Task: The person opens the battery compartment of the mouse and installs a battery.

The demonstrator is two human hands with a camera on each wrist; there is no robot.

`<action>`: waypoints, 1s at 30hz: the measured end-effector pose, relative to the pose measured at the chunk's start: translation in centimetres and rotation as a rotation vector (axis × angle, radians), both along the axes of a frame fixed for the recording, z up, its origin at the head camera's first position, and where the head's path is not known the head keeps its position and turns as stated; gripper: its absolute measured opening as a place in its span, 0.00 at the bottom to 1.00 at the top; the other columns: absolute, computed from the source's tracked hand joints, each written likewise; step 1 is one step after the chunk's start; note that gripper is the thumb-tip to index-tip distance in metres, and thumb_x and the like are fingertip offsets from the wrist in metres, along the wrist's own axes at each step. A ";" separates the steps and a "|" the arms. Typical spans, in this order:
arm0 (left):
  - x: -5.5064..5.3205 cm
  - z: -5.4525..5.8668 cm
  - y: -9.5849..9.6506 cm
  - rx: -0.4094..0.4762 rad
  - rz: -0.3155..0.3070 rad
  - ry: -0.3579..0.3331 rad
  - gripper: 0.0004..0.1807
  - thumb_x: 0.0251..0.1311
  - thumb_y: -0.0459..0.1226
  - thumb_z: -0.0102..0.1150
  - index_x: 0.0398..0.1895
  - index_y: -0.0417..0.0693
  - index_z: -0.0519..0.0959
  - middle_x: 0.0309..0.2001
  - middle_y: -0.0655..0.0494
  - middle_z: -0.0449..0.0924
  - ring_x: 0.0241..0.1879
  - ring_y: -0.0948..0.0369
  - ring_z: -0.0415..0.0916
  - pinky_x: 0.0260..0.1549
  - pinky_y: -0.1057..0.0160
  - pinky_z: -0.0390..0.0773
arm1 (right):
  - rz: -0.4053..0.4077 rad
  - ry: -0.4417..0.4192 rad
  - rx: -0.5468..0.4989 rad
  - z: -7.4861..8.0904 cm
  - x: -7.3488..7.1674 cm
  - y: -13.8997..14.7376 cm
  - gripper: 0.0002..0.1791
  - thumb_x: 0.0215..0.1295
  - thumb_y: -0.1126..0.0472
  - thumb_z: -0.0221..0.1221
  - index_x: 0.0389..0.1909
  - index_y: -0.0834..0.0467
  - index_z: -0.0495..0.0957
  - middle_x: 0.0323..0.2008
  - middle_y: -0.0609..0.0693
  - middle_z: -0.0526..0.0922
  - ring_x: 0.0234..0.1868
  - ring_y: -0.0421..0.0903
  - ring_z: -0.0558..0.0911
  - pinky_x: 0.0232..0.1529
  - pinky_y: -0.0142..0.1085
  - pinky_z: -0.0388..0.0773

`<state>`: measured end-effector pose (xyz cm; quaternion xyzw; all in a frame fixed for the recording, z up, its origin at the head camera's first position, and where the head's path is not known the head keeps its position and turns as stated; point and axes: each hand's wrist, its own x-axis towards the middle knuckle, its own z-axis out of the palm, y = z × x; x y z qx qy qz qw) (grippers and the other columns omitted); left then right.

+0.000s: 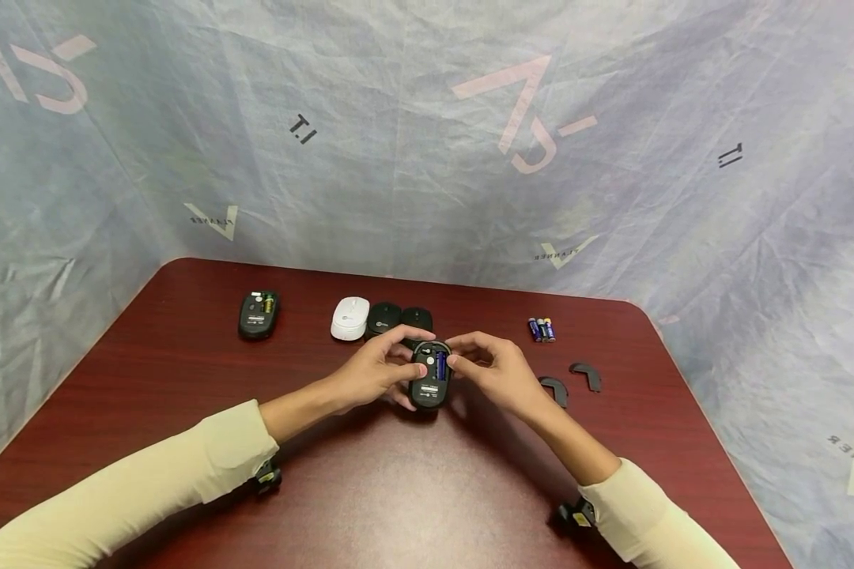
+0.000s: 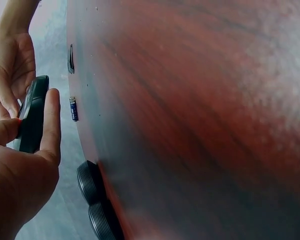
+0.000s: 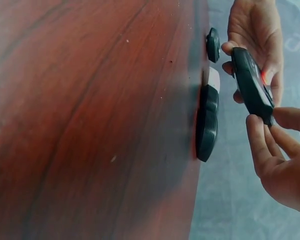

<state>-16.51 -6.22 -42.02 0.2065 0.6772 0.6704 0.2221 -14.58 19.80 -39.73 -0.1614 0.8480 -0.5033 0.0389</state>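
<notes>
My left hand [image 1: 372,371] grips a black computer mouse [image 1: 427,391] with its underside facing up, the thumb lying over its left edge. In the mouse's uncovered battery slot sits blue battery material [image 1: 440,366]. At the mouse's right edge is my right hand [image 1: 501,373], its thumb by the slot and its other fingers round the far edge. Seen from the right wrist, the right fingers [image 3: 260,142] pinch one end of the mouse [image 3: 247,82]. Both hands hold it above the table, as the left wrist view of the mouse [image 2: 35,115] also shows.
Another black mouse [image 1: 258,316] lies underside up at the left, with a green battery in it. A white mouse [image 1: 350,318] and two black mice [image 1: 384,316] stand behind my left hand. Several blue batteries [image 1: 542,330] and two curved black covers [image 1: 587,376] lie at the right.
</notes>
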 end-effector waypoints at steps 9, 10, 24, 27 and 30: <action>0.5 -0.4 1.1 -0.038 -0.001 -0.067 0.33 0.80 0.27 0.62 0.83 0.39 0.64 0.55 0.32 0.86 0.36 0.53 0.92 0.37 0.48 0.98 | 0.001 -0.033 0.054 -0.3 0.6 1.0 0.17 0.79 0.60 0.70 0.63 0.61 0.88 0.50 0.59 0.95 0.46 0.45 0.93 0.47 0.32 0.92; 0.6 -0.5 1.2 -0.042 -0.001 -0.081 0.33 0.80 0.27 0.62 0.83 0.38 0.64 0.55 0.32 0.86 0.35 0.53 0.92 0.37 0.48 0.98 | 0.001 -0.037 0.064 -0.3 0.7 1.1 0.18 0.79 0.60 0.70 0.63 0.61 0.88 0.50 0.59 0.95 0.46 0.45 0.93 0.47 0.32 0.91; 0.8 -0.7 4.8 -0.129 -0.010 -0.128 0.27 0.77 0.29 0.65 0.74 0.32 0.71 0.49 0.39 0.88 0.32 0.57 0.88 0.33 0.55 0.97 | -0.014 -0.061 0.189 -0.5 1.0 3.5 0.17 0.77 0.60 0.70 0.62 0.60 0.90 0.47 0.55 0.95 0.45 0.44 0.92 0.44 0.33 0.90; 0.7 -0.8 5.6 -0.161 -0.009 -0.095 0.26 0.75 0.29 0.67 0.72 0.31 0.73 0.45 0.42 0.88 0.32 0.59 0.85 0.29 0.62 0.94 | -0.018 -0.082 0.199 -0.7 1.1 4.2 0.16 0.78 0.60 0.70 0.62 0.59 0.89 0.47 0.55 0.95 0.45 0.44 0.92 0.46 0.38 0.93; 0.6 -0.9 6.4 -0.177 -0.012 -0.081 0.26 0.74 0.27 0.67 0.71 0.30 0.74 0.42 0.44 0.87 0.30 0.59 0.82 0.28 0.66 0.91 | -0.018 -0.103 0.191 -1.0 1.1 4.8 0.16 0.79 0.62 0.68 0.63 0.62 0.89 0.49 0.58 0.95 0.45 0.45 0.93 0.46 0.44 0.96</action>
